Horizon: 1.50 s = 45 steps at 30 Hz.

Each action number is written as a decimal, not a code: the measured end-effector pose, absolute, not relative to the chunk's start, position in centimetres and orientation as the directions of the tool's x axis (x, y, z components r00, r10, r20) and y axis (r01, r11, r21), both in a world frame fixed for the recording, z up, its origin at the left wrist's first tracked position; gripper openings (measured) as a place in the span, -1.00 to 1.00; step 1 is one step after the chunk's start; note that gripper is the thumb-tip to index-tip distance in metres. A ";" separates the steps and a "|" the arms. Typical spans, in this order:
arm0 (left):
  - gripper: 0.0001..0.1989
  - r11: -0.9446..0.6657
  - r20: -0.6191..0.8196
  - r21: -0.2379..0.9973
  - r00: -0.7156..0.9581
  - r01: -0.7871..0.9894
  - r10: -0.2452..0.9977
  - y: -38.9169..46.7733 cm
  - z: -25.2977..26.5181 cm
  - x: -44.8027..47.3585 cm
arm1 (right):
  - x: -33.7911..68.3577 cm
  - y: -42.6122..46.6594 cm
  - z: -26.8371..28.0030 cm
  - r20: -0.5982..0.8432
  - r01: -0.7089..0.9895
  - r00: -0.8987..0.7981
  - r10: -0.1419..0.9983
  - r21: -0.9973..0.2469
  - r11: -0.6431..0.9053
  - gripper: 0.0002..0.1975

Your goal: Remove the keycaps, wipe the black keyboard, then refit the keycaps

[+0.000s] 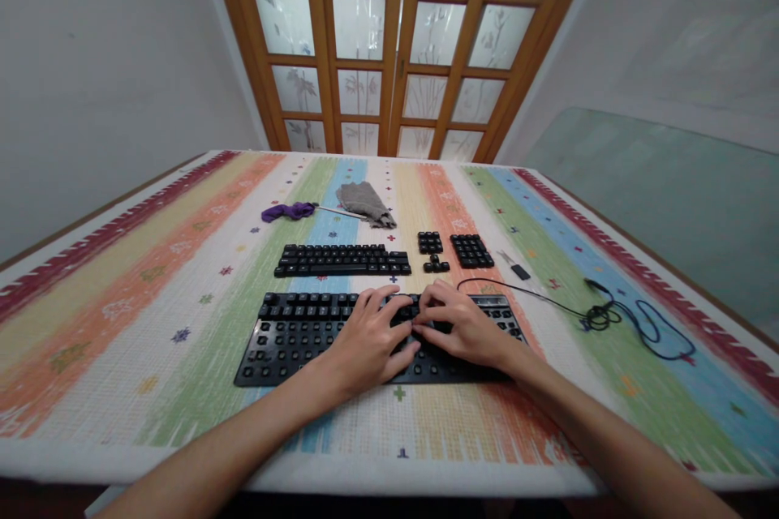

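A black keyboard lies in front of me, with keycaps on its upper rows at the left and bare switches across the lower rows. My left hand rests over its middle, fingers spread and touching it. Beside it, my right hand bends over the keyboard with thumb and fingertips pinched together near the left fingers. Whatever is between those fingertips is too small to make out. Behind the keyboard, loose black keycaps are laid out in rows, along with an upper block of keycaps, an arrow-shaped group and a number-pad block.
A grey cloth and a purple cloth on a thin stick lie farther back. To the right are a small black object and the keyboard's coiled cable. A striped tablecloth covers the table.
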<state>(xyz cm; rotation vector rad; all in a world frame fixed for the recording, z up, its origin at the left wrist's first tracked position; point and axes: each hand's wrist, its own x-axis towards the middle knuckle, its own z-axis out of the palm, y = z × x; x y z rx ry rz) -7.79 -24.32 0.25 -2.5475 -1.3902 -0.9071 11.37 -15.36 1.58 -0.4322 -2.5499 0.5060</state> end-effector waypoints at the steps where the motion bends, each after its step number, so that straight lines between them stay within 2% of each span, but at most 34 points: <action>1: -0.82 -0.579 0.547 0.196 0.402 0.792 0.735 -24.3 0.2 -7.8 | 11.3 -15.4 1.7 0.410 0.210 -0.823 0.393 -0.423 0.882 -0.88; 6: -0.81 -0.569 0.540 0.229 0.383 0.790 0.750 -24.7 0.5 -8.3 | 11.0 -15.1 2.9 0.399 0.223 -0.809 0.432 -0.471 0.854 -0.89; 10: -0.75 -0.564 0.530 0.217 0.389 0.797 0.754 -25.2 0.7 -9.0 | 9.9 -12.8 4.1 0.410 0.280 -0.757 0.509 -0.500 0.819 -0.89; 16: -0.54 -0.507 0.441 0.163 0.397 0.846 0.805 -25.5 -0.1 -9.3 | 6.0 -6.9 4.3 0.333 0.373 -0.771 0.543 -0.456 0.808 -0.90; 20: -0.52 -0.488 0.388 0.116 0.413 0.865 0.824 -25.4 -0.7 -9.3 | 3.0 -3.9 3.9 0.236 0.487 -0.761 0.604 -0.406 0.773 -0.87; 29: -0.52 -0.496 0.420 0.104 0.414 0.862 0.807 -25.3 -0.9 -9.3 | 0.8 -1.5 2.7 0.143 0.470 -0.803 0.579 -0.446 0.762 -0.90; 36: -0.66 -0.512 0.513 0.214 0.350 0.832 0.784 -25.0 -0.3 -10.0 | 0.9 -1.5 2.9 0.169 0.450 -0.805 0.568 -0.450 0.771 -0.93; 42: -0.67 -0.493 0.492 0.158 0.365 0.855 0.790 -24.7 -0.7 -10.6 | 2.9 -2.5 3.6 0.267 0.439 -0.767 0.583 -0.444 0.781 -0.96; 45: -0.66 -0.499 0.470 0.134 0.389 0.856 0.793 -24.7 -0.5 -10.7 | 4.7 -4.0 4.2 0.295 0.407 -0.755 0.586 -0.490 0.771 -0.93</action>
